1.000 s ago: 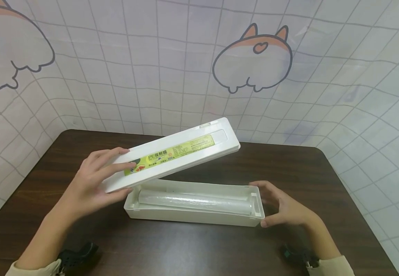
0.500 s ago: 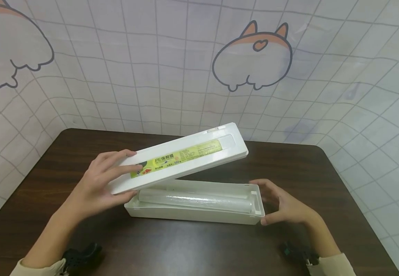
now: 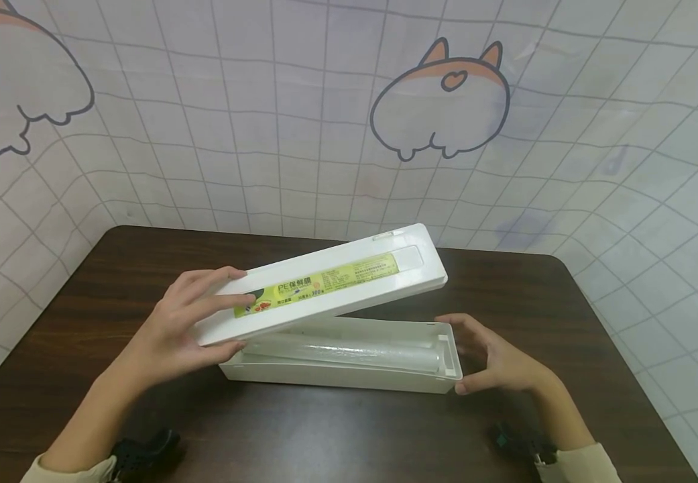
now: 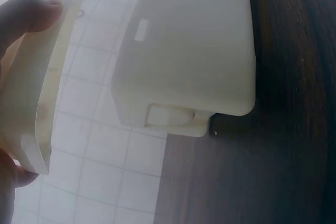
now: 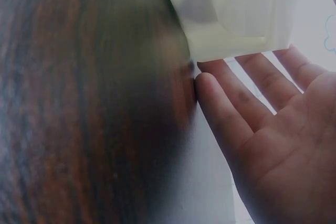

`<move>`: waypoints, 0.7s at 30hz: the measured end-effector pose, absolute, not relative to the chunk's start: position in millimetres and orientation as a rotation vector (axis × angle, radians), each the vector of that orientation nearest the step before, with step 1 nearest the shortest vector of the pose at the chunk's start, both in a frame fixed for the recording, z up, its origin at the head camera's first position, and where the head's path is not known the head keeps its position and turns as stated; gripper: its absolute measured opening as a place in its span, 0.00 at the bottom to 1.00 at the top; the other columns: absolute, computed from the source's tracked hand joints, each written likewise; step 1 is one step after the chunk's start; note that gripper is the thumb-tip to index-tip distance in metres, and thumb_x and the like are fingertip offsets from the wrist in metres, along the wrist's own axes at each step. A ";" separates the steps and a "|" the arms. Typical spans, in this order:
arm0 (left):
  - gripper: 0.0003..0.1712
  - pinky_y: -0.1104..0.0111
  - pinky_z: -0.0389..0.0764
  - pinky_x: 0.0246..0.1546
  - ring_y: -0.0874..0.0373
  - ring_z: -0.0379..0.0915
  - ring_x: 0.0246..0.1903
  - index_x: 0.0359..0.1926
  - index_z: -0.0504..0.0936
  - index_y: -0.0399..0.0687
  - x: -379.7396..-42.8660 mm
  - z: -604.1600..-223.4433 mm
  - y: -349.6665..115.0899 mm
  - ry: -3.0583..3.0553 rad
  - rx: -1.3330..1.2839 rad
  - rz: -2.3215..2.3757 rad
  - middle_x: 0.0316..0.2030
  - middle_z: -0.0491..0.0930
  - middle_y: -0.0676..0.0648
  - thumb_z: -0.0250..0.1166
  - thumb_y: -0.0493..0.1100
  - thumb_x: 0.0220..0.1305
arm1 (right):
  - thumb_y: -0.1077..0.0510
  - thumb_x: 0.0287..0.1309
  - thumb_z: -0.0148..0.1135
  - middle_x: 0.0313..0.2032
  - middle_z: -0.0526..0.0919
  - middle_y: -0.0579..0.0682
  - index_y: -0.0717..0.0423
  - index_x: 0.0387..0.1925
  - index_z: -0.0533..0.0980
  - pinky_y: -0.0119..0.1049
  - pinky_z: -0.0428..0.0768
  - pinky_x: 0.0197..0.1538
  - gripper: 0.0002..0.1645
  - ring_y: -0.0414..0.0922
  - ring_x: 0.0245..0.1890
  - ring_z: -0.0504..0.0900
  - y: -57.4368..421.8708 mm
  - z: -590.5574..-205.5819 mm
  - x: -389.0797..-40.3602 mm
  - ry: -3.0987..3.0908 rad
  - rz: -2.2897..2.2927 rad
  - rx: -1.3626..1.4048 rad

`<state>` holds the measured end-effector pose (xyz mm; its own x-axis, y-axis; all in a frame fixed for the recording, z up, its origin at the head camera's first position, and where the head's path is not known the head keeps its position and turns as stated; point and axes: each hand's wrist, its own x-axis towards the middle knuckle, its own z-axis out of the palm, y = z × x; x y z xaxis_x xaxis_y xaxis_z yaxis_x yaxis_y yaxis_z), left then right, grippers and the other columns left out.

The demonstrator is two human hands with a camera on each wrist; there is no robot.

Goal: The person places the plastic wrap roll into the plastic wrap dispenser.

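Note:
My left hand [image 3: 173,325] grips a long white lid [image 3: 412,268] by its left end, thumb under the near edge and fingers over the top. A yellow-green label [image 3: 324,282] for PE cling film runs along the lid. Tilted, the lid hovers over the left and rear of an open white box [image 3: 336,380], its right end raised. Inside the box lies a shiny roll of cling film [image 3: 361,352], its left end partly hidden by the lid. At the box's right end, my right hand [image 3: 502,362] holds the two corners between thumb and fingers.
A dark wood table [image 3: 336,436] bears the box. Behind and beside it hangs a white grid-patterned cloth [image 3: 300,134] with cartoon animals. Black wrist devices [image 3: 146,451] sit below both hands, near beige sleeves [image 3: 584,465].
The lid has shifted right and its raised right end has come down toward the box, carried by my left hand. My right hand and the box stay nearly still.

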<state>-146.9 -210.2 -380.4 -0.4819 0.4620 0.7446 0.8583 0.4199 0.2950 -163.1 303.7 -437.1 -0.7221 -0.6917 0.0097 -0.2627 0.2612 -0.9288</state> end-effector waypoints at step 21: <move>0.26 0.60 0.60 0.57 0.47 0.66 0.59 0.54 0.85 0.57 -143.8 -387.3 -201.6 -2.185 -1.132 -0.879 0.61 0.77 0.43 0.74 0.57 0.53 | 0.65 0.44 0.77 0.65 0.69 0.61 0.54 0.74 0.53 0.39 0.73 0.62 0.59 0.58 0.63 0.75 303.8 -437.6 -163.2 2.134 -1.468 -0.876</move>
<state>-143.8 -201.6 -387.3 -0.5140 0.5056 0.6930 0.8446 0.4393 0.3060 -163.2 303.8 -437.6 -0.7212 -0.6925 0.0208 -0.2668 0.2500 -0.9308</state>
